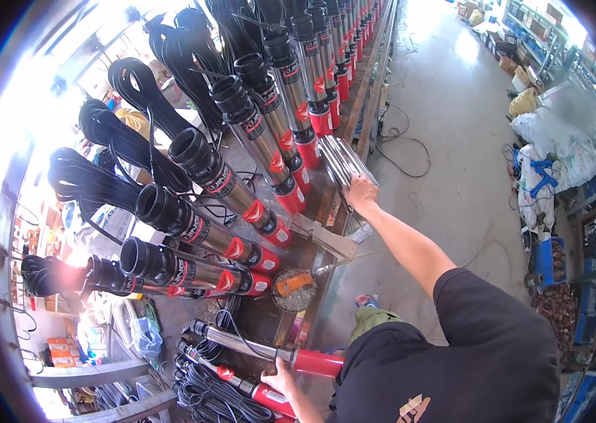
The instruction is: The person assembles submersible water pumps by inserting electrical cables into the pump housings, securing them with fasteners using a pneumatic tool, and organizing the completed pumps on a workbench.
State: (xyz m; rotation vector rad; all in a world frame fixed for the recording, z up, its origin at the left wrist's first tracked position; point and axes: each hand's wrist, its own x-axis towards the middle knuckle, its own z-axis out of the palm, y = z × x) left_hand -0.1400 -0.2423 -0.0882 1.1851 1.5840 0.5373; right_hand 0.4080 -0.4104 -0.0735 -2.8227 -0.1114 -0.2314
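Note:
At the bench edge, my right hand (361, 192) is closed on the near end of a stack of long, shiny metal strips (340, 161). Low in the view, a submersible pump (241, 341) with a steel body and red end lies on its side. My left hand (282, 381) is beside its middle, fingers bent. A thin black cable (247, 340) runs along the pump to those fingertips and appears pinched there. Another pump (241, 383) lies next to it, partly under coiled black cable (217, 395).
Several upright pumps (231, 183) with black cable coils (129, 84) line the bench to the left. A round container (294, 299) of small metal pieces holds an orange object (294, 283). Shelves with blue bins (550, 261) and white sacks (555, 141) stand at the right.

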